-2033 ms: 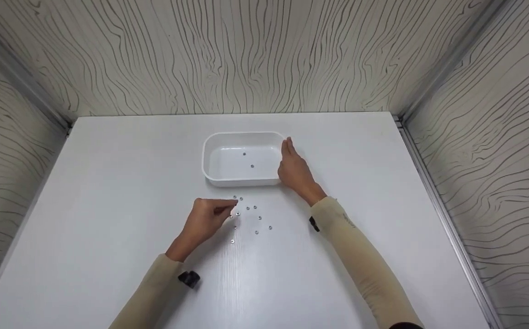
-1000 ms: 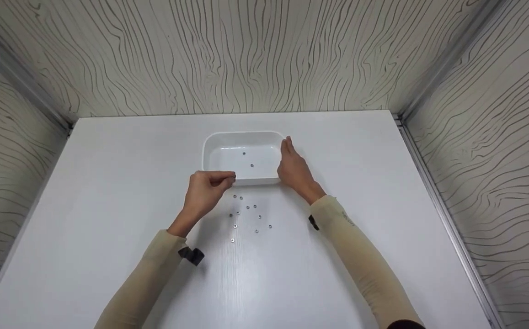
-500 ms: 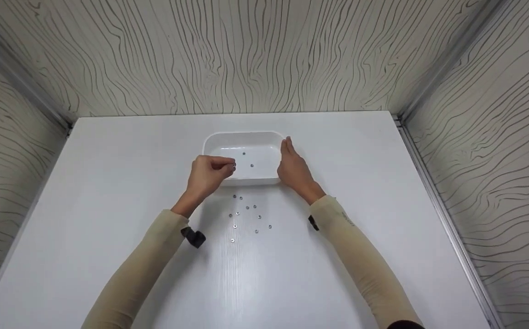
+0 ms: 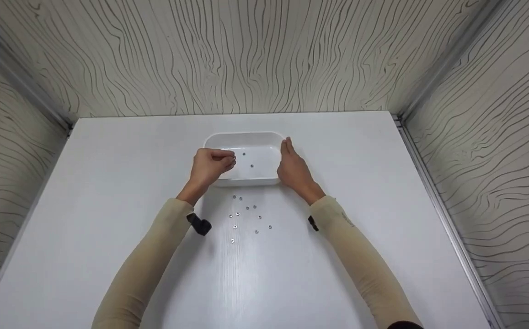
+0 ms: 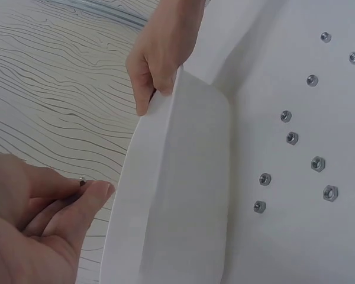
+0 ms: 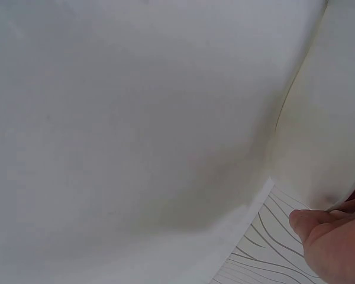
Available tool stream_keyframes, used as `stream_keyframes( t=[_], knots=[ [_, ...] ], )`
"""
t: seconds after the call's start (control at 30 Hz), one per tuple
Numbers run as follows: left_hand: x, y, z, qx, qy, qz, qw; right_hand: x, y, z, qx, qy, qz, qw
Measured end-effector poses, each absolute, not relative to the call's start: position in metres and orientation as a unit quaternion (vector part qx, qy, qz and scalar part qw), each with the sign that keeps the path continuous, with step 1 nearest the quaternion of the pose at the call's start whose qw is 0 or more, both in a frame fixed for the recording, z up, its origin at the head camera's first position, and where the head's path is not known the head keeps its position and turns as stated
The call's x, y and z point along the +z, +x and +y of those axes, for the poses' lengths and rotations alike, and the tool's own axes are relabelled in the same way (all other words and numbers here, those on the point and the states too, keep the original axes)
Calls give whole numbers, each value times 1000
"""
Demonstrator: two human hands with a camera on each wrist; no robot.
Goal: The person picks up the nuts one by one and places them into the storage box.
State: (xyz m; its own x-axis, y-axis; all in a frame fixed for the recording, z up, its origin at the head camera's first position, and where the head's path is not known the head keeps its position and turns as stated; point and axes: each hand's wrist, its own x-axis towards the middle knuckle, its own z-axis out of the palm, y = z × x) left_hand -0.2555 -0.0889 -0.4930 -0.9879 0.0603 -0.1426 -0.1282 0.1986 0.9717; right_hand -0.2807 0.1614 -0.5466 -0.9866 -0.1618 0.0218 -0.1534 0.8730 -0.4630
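Observation:
A white tray [image 4: 264, 136] stands mid-table with two nuts inside [image 4: 252, 166]. My left hand [image 4: 209, 165] hovers over the tray's left part and pinches a small metal nut [image 5: 81, 182] between thumb and finger. My right hand [image 4: 294, 169] lies along the tray's right end. In the left wrist view that right hand [image 5: 160, 53] holds the tray [image 5: 183, 195] by its rim, thumb hooked over the edge. Several loose nuts [image 4: 248, 208] lie on the table just in front of the tray, also seen as nuts [image 5: 313, 163] in the left wrist view. The right wrist view shows only a thumb tip [image 6: 328, 245] by the tray wall [image 6: 334, 118].
The white table [image 4: 109, 183] is boxed in by wood-grain walls [image 4: 246, 55] at the back and both sides. Metal rails [image 4: 442, 214] run along the right edge. Black wrist mounts sit on both sleeves.
My left hand has lifted from the loose nuts and moved forward over the tray's left part, with a nut pinched in it. The right hand and the tray have stayed put.

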Motion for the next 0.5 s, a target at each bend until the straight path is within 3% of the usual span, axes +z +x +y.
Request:
stream_keyframes(
  t=[0.5],
  knots=[
    [-497, -285, -76, 609, -67, 781, 119, -548, -280, 163, -234, -91, 968, 3]
  ],
)
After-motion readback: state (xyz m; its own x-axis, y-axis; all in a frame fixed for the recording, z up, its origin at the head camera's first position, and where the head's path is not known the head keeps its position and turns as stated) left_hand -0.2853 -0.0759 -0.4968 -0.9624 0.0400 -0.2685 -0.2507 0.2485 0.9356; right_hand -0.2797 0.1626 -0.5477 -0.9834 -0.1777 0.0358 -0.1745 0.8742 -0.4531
